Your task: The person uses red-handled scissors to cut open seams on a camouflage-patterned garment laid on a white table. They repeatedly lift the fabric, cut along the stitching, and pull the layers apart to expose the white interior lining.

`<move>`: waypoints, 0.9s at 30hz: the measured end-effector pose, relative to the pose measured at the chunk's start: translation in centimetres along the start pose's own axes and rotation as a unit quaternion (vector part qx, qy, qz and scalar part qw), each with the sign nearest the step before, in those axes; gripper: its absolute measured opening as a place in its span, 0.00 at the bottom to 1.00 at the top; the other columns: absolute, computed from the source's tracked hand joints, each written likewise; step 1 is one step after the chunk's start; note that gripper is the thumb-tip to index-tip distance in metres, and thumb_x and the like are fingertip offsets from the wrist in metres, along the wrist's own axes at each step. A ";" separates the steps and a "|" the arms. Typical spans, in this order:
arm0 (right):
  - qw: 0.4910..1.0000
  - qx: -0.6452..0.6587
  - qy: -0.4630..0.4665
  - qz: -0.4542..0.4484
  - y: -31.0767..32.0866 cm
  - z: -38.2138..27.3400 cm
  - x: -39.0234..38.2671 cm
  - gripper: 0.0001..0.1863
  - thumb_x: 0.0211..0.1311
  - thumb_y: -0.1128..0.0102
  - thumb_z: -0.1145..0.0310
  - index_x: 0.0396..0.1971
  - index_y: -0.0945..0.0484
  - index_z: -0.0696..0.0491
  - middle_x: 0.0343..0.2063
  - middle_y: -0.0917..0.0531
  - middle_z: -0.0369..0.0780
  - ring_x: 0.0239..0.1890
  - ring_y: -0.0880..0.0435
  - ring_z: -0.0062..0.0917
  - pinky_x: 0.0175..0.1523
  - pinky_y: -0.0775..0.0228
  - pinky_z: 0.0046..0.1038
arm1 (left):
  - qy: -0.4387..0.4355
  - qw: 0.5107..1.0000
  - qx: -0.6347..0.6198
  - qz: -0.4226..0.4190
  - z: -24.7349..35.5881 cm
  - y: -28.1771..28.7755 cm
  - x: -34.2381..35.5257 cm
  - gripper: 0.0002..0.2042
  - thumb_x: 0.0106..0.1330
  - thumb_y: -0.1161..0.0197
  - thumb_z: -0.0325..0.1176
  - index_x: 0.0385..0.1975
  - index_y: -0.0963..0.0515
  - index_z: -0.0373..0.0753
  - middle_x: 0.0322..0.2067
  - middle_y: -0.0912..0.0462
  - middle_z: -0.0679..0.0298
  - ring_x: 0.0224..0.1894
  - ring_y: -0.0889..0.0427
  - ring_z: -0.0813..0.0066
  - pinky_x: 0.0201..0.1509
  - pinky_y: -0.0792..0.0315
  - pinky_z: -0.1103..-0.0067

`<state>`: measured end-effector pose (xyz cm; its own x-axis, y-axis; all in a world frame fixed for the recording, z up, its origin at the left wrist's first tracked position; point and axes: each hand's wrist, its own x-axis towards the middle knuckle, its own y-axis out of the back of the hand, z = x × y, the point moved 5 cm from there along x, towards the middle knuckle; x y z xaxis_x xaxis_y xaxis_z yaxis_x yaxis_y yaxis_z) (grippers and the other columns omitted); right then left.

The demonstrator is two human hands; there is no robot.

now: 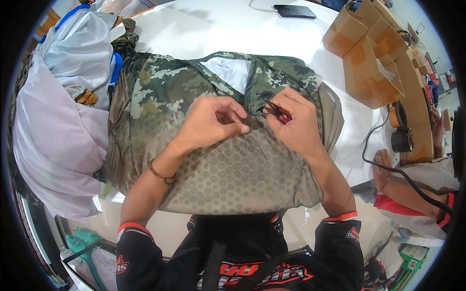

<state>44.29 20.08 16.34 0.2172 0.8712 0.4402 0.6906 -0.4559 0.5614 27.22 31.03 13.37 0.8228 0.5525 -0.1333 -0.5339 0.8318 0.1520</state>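
Observation:
A camouflage shirt [238,169] with a hexagon pattern and an open V-shaped neck lies across the table's near side and hangs over its edge. Small red-handled thread snips [278,112] with dark blades are in my right hand [295,119], whose fingers wrap round them, blades pointing left by the collar. Over the shirt's chest, just below the tip of the neck, my left hand [213,121] is curled with thumb and forefinger tips a little apart. Nothing shows between them, though its other fingers are partly hidden.
White garments [63,136] with blue trim are heaped at the left. A phone [294,11] lies at the far edge of the white table [170,29]. Cardboard boxes [371,72], tape rolls [400,127] and a black cable [371,133] are at right, beside another person's hand [382,167].

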 end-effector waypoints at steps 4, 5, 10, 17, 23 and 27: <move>1.000 0.022 0.002 0.014 0.0 -0.5 0.1 0.06 0.52 0.33 0.83 0.31 0.18 0.62 0.28 0.21 0.37 0.26 0.23 0.18 0.32 0.31 0.20 | 0.047 0.998 -0.021 -0.037 0.0 -0.8 -0.1 0.09 0.62 0.25 0.24 0.41 0.14 0.31 0.28 0.13 0.64 0.29 0.16 0.82 0.33 0.23 0.84; 1.000 0.024 -0.007 0.004 0.0 -0.4 0.1 0.08 0.51 0.32 0.82 0.33 0.18 0.62 0.30 0.20 0.38 0.27 0.21 0.21 0.33 0.29 0.22 | 0.050 0.997 -0.042 -0.038 -0.3 -1.0 -0.1 0.08 0.62 0.25 0.24 0.39 0.12 0.32 0.28 0.13 0.64 0.29 0.16 0.82 0.33 0.23 0.85; 0.993 0.096 -0.053 -0.037 0.2 -0.6 0.3 0.08 0.57 0.31 0.79 0.37 0.18 0.60 0.30 0.20 0.36 0.28 0.20 0.17 0.34 0.30 0.21 | -0.135 0.991 0.004 -0.005 0.1 -0.8 0.2 0.06 0.63 0.25 0.27 0.36 0.11 0.32 0.34 0.12 0.62 0.34 0.17 0.80 0.38 0.24 0.82; 0.793 0.456 -0.309 -0.259 0.1 0.0 -0.7 0.20 0.80 0.47 0.54 0.35 0.21 0.56 0.16 0.29 0.30 0.13 0.40 0.08 0.18 0.50 0.15 | -0.176 0.983 -0.047 0.022 0.1 -0.7 0.1 0.05 0.63 0.25 0.26 0.35 0.11 0.32 0.36 0.12 0.61 0.37 0.17 0.80 0.41 0.24 0.81; 0.759 0.399 -0.393 -0.332 -0.4 0.3 -1.9 0.23 0.82 0.52 0.51 0.34 0.24 0.57 0.14 0.33 0.29 0.11 0.43 0.09 0.15 0.53 0.15 | -0.173 0.978 -0.115 -0.025 0.4 -0.7 0.1 0.05 0.66 0.27 0.25 0.36 0.13 0.29 0.36 0.13 0.61 0.37 0.18 0.81 0.41 0.25 0.83; 0.767 0.388 -0.401 -0.317 -0.8 0.5 -1.9 0.24 0.81 0.51 0.50 0.32 0.24 0.55 0.13 0.34 0.28 0.11 0.44 0.09 0.15 0.54 0.17 | -0.177 0.975 -0.125 -0.047 0.3 -0.7 0.1 0.05 0.66 0.27 0.25 0.35 0.13 0.29 0.36 0.13 0.62 0.37 0.19 0.81 0.40 0.25 0.83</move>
<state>43.67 18.90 14.66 -0.1931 0.8463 -0.4965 0.9675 0.0802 -0.2396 27.72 30.52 13.59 0.8623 0.4570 0.2181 -0.4474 0.8893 -0.0944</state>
